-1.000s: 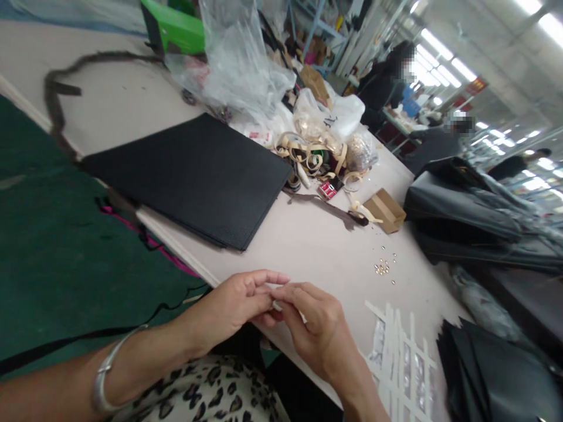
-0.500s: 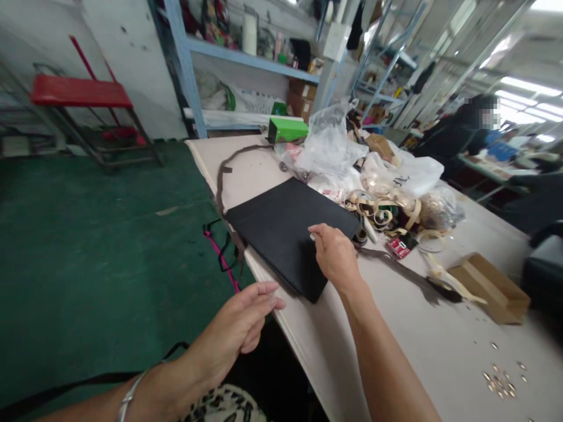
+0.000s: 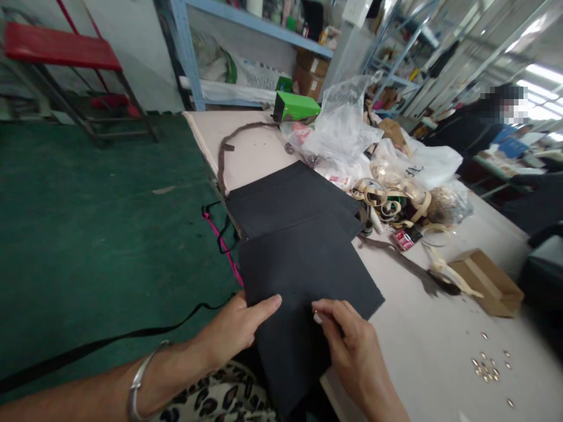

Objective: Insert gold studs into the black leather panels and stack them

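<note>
Left hand (image 3: 237, 328) of mine gripping a black panel (image 3: 303, 264), right hand (image 3: 357, 347) pinching over it.
My left thumb presses on top of the black panel at its left edge, my fingers out of sight underneath; my right thumb and forefinger close on a tiny glinting piece (image 3: 315, 312), too small to make out, at the panel's surface. Beyond the panel, more black sheets (image 3: 285, 196) lie on the desk (image 3: 409, 351); right of it, well apart, are scattered gold-coloured pieces (image 3: 485, 371) and a cardboard box (image 3: 488, 282).
</note>
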The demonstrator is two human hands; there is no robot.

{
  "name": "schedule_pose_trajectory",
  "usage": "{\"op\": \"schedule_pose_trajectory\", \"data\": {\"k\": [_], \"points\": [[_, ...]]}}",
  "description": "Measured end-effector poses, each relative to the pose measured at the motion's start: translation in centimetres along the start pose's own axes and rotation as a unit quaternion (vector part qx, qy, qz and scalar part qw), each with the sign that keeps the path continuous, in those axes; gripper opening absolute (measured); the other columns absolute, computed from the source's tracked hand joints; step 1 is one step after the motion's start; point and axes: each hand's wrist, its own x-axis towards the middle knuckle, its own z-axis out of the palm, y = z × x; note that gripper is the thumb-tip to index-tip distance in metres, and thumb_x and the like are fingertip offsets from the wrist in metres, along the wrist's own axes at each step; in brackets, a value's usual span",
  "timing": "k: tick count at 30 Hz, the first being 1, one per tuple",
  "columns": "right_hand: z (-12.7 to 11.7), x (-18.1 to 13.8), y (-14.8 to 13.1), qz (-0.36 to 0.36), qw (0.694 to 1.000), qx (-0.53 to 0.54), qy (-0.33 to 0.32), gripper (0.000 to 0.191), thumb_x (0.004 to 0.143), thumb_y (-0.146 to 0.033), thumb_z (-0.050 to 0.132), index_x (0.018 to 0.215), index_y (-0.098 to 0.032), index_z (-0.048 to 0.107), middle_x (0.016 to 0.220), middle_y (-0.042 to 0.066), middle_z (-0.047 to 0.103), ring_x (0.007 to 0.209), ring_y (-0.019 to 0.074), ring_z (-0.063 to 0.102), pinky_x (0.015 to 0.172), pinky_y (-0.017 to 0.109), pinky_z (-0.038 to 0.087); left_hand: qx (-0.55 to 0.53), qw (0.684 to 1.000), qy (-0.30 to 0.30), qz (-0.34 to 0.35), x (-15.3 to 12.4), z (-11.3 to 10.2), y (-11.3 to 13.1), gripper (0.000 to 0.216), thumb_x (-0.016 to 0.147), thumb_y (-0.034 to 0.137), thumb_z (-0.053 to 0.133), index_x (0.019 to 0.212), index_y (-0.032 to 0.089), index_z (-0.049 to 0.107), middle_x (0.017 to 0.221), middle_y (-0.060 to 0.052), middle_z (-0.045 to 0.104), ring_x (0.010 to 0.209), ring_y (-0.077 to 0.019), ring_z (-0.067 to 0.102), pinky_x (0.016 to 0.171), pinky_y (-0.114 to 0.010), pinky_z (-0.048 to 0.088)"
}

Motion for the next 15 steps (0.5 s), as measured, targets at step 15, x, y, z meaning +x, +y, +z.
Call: {"op": "schedule_pose_trajectory", "data": {"k": [15], "points": [[0.1,-1.5,-1.1,0.177,0.951,0.247,0.054,0.012,0.077,-0.032,0.075,0.083,-0.022,0.077,0.073,-0.002,0.063,0.066,0.0114,0.053,0.063,0.025,0.041,-0.019,0.99,-0.14,-0.02,-1.8,2.4,0.2,0.056,0.066,0.065,0.071,0.047,0.018,0.048,0.035,0.007,0.031,0.037,-0.006,0.024,0.041,-0.023,0.013]]}}
